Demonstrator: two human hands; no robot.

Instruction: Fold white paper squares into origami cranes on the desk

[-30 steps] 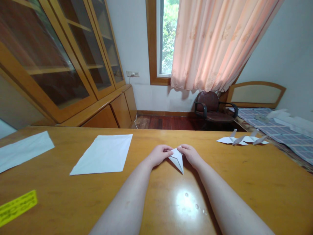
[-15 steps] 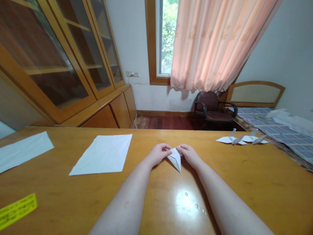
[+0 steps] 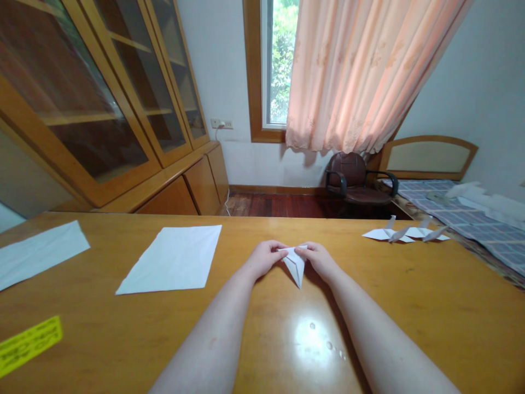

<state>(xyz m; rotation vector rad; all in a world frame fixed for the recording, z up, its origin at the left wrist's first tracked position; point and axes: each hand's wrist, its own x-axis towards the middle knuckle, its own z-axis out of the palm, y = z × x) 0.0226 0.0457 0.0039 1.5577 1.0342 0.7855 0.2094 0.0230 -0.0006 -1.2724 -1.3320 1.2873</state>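
Between my two hands is a small folded white paper (image 3: 295,266), its pointed end facing toward me and its wide edge away. My left hand (image 3: 266,257) pinches its upper left corner, thumb on top. The upper right corner is held by my right hand (image 3: 316,257), also with the thumb on top. The other fingers are partly hidden behind the paper. At the far right of the table sit two folded paper birds (image 3: 385,234), wings spread. A flat white paper sheet (image 3: 176,257) lies left of my left hand.
Another white paper strip (image 3: 41,251) lies at the table's left edge, with a yellow label (image 3: 30,345) nearer me. Beyond the wooden table (image 3: 254,230) stand a brown armchair (image 3: 355,180), a bed (image 3: 435,191) at right and a glass-door cabinet (image 3: 139,131) at left.
The folded paper has turned slightly, its tip shifting a little left, and more of its wide upper part shows near my right thumb. Both hands stay nearly in place.
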